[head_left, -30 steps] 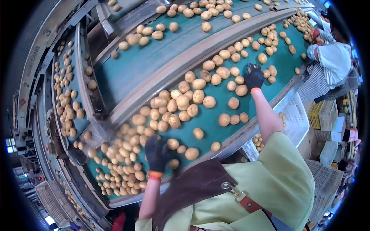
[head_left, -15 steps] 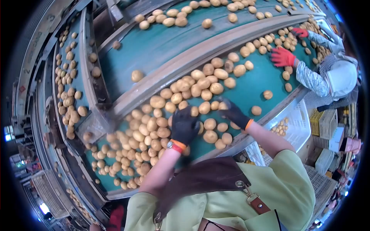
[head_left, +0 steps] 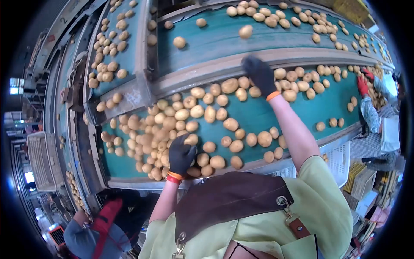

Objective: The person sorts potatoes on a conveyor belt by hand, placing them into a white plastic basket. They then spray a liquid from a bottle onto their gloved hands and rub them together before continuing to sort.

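Note:
My left hand (head_left: 181,154), in a dark glove with an orange-red cuff, rests at the near side of a dense heap of potatoes (head_left: 151,134). Its thumb and fingers are apart, with a potato (head_left: 191,139) right beside the fingertips. My right hand (head_left: 260,77), gloved alike with an orange band, is over the divider rail (head_left: 207,69) at the far edge of the green belt (head_left: 306,116). Motion smears its fingers, and I see no potato in them. Beyond it, a slightly blurred potato (head_left: 246,31) is over the upper belt (head_left: 215,41).
Another belt (head_left: 125,26) with potatoes runs at the upper left. A co-worker's red-gloved hand (head_left: 362,85) is over the belt at the far right. Another person (head_left: 97,233) is at the lower left. White crates (head_left: 338,162) stand below the belt's near edge.
My right hand has gone from the potatoes on the near belt up to the divider rail. My left hand has shifted towards the near edge. The view has turned, bringing another person into sight.

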{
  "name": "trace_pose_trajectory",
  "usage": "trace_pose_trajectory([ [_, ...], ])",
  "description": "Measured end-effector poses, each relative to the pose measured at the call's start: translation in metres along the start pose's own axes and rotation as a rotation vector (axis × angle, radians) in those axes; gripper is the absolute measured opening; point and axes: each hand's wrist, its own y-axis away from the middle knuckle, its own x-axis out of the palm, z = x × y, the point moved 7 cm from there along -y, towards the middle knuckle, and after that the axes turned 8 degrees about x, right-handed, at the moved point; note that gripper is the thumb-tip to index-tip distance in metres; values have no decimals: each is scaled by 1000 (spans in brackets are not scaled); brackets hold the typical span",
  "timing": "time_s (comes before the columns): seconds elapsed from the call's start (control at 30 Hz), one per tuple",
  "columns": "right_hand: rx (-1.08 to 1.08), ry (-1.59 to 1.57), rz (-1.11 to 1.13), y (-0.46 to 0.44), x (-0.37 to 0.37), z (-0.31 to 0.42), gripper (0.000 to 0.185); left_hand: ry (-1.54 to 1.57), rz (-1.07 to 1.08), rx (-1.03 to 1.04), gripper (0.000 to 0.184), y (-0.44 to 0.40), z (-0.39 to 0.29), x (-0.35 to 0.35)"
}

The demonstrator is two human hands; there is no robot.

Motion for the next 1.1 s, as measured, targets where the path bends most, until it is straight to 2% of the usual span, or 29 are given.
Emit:
trace_pose_trajectory([
  [0.03, 349, -173, 452, 6, 19, 17, 33, 165, -35, -140, 26, -1, 13, -2],
  [0.07, 200, -127, 294, 31, 50, 26, 37, 88, -43, -127, 21, -4, 21, 1],
  [0.13, 27, -89, 114, 42, 46, 56, 41, 107, -41, -54, 27, -20, 19, 6],
  [0.17, 19, -96, 121, 50, 58, 58, 41, 224, -93, -132, 27, -24, 26, 8],
  [0.2, 53, -15, 35, 58, 70, 56, 41, 220, -97, -142, 27, -28, 27, 9],
  [0.23, 91, 71, -54, 58, 71, 56, 43, 302, -58, -207, 27, -33, 29, 13],
  [0.27, 90, 71, -51, 58, 70, 53, 43, 387, -18, -269, 27, -35, 33, 15],
  [0.33, 233, -10, 335, 59, 87, 25, 52, 310, -65, -229, 22, -36, 50, 15],
  [0.37, 262, -36, 484, 56, 92, 16, 50, 336, -130, -256, 21, -33, 60, 14],
  [0.47, 126, -156, 877, 40, 103, 13, 44, 329, -188, -270, 21, -24, 82, 12],
  [0.53, -6, -278, 985, 12, 96, 15, 40, 270, -196, -228, 23, -27, 94, 10],
  [0.57, -67, -317, 955, -2, 90, 17, 39, 275, -194, -226, 23, -30, 100, 12],
  [0.63, -90, -340, 919, -5, 89, 20, 37, 142, -144, 2, 25, -52, 95, 18],
  [0.67, 222, -632, 938, 7, 100, 15, 36, 71, -129, 114, 27, -62, 91, 21],
  [0.73, 856, -1204, 887, 50, 112, 21, 34, -6, -93, 209, 26, -81, 84, 33],
  [0.77, 516, -810, 920, 63, 98, 68, 32, -32, -68, 235, 26, -91, 84, 41],
  [0.8, 23, -117, 1053, 107, 111, 103, 39, -64, -42, 234, 26, -100, 85, 51],
  [0.87, 62, 137, 804, 149, 88, 164, 45, -113, 27, 189, 25, -113, 89, 70],
  [0.9, 66, 136, 812, 159, 94, 167, 45, -122, 63, 162, 25, -115, 91, 79],
  [0.97, 182, -302, 376, 151, 87, 164, 57, -106, 106, 114, 25, -119, 96, 82],
  [1.0, 179, -300, 373, 153, 93, 158, 57, -73, 120, 100, 25, -120, 99, 80],
  [1.07, 191, -359, 525, 162, 110, 153, 54, 0, 185, 87, 25, -117, 111, 82],
  [1.1, 199, -385, 596, 164, 118, 150, 52, -15, 344, 102, 32, -112, 129, 105],
])
